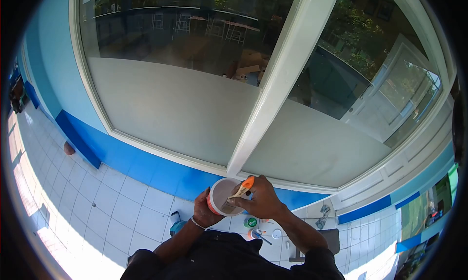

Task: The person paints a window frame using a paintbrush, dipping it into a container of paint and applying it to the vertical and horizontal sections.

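Note:
Near the bottom middle of the head view, my left hand [204,211] is wrapped round the side of a white tub [217,190] with red print. The tub is tilted so that its inside shows. My right hand [263,199] is closed on a paintbrush [246,185] with an orange-tipped, pale handle. The brush's bristles are down inside the tub, against its inner wall. How much paint the tub holds cannot be made out.
Ahead stands a large window with a white frame [263,119] above a blue wall band [146,155]. On the tiled floor below are a green-lidded can [250,222], a container with a blue-handled brush [261,237], a white lid [277,233] and a grey stool [329,240].

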`<state>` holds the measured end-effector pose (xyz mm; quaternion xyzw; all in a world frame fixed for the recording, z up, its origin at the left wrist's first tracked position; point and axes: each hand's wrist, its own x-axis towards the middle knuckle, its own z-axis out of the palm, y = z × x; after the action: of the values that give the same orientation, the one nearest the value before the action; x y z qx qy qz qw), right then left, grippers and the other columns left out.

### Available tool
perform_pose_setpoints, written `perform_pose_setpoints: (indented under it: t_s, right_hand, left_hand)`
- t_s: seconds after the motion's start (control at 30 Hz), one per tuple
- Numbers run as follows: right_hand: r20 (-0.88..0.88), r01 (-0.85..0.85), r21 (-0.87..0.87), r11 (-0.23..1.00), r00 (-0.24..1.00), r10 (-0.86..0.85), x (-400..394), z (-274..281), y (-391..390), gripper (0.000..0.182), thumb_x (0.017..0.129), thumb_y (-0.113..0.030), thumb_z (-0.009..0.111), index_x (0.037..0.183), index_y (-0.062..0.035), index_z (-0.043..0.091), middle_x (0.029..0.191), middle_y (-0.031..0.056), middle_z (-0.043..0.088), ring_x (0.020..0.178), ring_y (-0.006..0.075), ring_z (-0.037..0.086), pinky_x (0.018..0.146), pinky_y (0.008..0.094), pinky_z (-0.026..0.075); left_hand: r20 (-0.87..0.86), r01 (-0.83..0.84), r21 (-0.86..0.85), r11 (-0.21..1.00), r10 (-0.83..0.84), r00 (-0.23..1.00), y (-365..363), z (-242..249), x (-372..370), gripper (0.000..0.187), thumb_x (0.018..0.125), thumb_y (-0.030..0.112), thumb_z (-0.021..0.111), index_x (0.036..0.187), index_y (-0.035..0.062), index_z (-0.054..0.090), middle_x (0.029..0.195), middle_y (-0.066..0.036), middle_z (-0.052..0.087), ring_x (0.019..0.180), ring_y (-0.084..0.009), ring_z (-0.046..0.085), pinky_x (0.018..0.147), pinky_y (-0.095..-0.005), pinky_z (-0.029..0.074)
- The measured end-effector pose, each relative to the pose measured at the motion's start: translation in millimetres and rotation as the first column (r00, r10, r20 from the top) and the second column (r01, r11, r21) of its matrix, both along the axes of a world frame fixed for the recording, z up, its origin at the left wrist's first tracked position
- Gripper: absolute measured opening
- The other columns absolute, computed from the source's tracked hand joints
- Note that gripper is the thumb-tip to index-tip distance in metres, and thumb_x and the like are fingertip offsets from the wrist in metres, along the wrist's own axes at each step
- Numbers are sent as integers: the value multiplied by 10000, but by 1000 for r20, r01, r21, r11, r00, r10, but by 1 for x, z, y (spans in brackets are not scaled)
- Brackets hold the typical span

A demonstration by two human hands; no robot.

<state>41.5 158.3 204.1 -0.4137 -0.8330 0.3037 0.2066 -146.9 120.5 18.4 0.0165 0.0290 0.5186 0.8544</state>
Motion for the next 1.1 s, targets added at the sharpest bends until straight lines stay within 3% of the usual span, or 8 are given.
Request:
perform_pose_setpoints:
  t_s: [0.17, 0.47, 0.63, 0.77, 0.8, 0.93, 1.03, 1.1]
  right_hand:
    - [-184, 111, -322, 940, 967, -177, 3, 3, 9, 226, 923, -190, 870, 1045, -17, 791, 976, 90, 793, 912, 179, 750, 836, 359, 587]
    - [-171, 257, -364, 895, 927, -335, -17, 5, 1, 315, 962, -266, 830, 1122, -4, 762, 1028, 113, 775, 958, 211, 720, 903, 366, 560]
    - [-665, 321, -595, 736, 318, -676, -22, 20, 12, 340, 981, -216, 791, 1182, 36, 682, 1000, 104, 718, 896, 229, 705, 788, 369, 579]
    - [-806, 276, -588, 760, -129, -578, -31, 57, 13, 326, 949, -258, 824, 1155, -40, 695, 987, 63, 719, 857, 212, 693, 762, 357, 572]
    - [-854, 274, -520, 809, -193, -484, -26, 66, 16, 278, 946, -222, 826, 1138, -63, 703, 976, 28, 724, 830, 188, 683, 749, 339, 560]
    - [-984, 641, -179, 746, -134, -121, -49, 168, 9, 298, 926, -38, 813, 1179, -54, 657, 986, 55, 730, 866, 174, 710, 800, 327, 597]
    - [-962, 856, 226, 465, 271, -32, -81, 245, 7, 362, 889, 2, 822, 1195, 4, 629, 1037, 115, 749, 903, 177, 732, 854, 332, 606]
    - [-843, 867, 442, 229, 489, -225, -108, 287, 10, 385, 869, 16, 845, 1195, 31, 642, 1023, 121, 755, 922, 177, 745, 859, 316, 615]
  left_hand:
    - [47, 55, 52, 997, -57, 997, 5, -6, -4, 768, 1019, 561, 572, 1589, 58, 472, 1593, -198, 532, 1474, -407, 505, 1232, -627, 369]
    - [-197, 236, 93, 967, -214, 957, 34, 7, -34, 845, 971, 591, 571, 1637, 98, 407, 1653, -207, 442, 1522, -453, 422, 1238, -702, 297]
    - [-185, 324, 103, 941, -302, 935, 56, 34, -76, 839, 964, 578, 550, 1632, 91, 410, 1671, -203, 414, 1540, -444, 393, 1238, -702, 288]
    - [-471, 275, 372, 887, -75, 879, 79, -24, -101, 736, 1046, 617, 457, 1640, 183, 440, 1677, -144, 446, 1533, -429, 429, 1177, -737, 395]
    - [-164, 398, 61, 915, -385, 908, 88, -4, -117, 740, 1033, 610, 512, 1631, 180, 453, 1659, -149, 471, 1518, -441, 447, 1166, -737, 407]
    - [-87, 525, 67, 848, -519, 850, 102, -1, -147, 758, 1025, 634, 520, 1639, 196, 439, 1664, -149, 462, 1512, -446, 449, 1140, -753, 415]
    - [67, 619, -171, 766, -618, 783, 108, 5, -166, 766, 1019, 637, 531, 1640, 197, 436, 1652, -143, 476, 1498, -437, 467, 1133, -743, 427]
    - [-4, 639, -74, 765, -641, 767, 114, -18, -167, 753, 1017, 639, 534, 1623, 198, 459, 1641, -135, 488, 1490, -429, 476, 1121, -733, 439]
